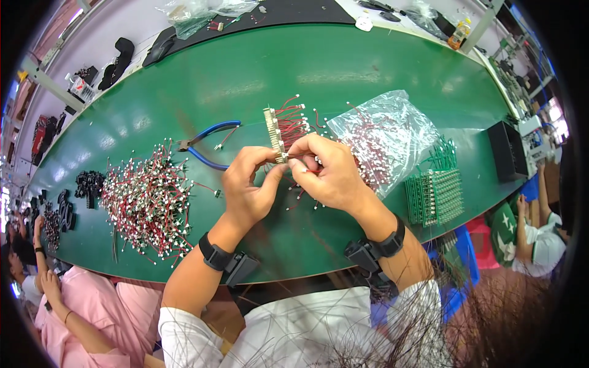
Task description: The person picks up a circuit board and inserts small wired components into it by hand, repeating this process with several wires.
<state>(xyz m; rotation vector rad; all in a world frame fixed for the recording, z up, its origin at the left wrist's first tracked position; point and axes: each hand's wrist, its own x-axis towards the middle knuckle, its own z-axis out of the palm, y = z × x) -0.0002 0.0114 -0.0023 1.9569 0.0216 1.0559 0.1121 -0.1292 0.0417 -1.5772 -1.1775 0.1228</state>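
In the middle of the green table, a narrow pale strip of small circuit boards (pixel 272 127) stands nearly upright. Red wires with white connectors (pixel 293 116) fan out from its right side. My left hand (pixel 248 187) is closed, pinching the strip's lower end between thumb and fingers. My right hand (pixel 334 175) meets it there, its thumb and forefinger pressed on a small connector lead (pixel 310 170) mostly hidden by the fingers. Left of the strip lie blue-handled cutting pliers (pixel 211 130), jaws apart. Just right of my right hand is a clear plastic bag (pixel 399 122) of wired connectors.
A large heap of red-and-black connector leads (pixel 147 205) lies at left, with small black parts (pixel 90 184) beyond it. On the right are stacked green circuit boards (pixel 434 197) and a black bin (pixel 507 150). Another person's pink-clothed body (pixel 101 306) is at lower left.
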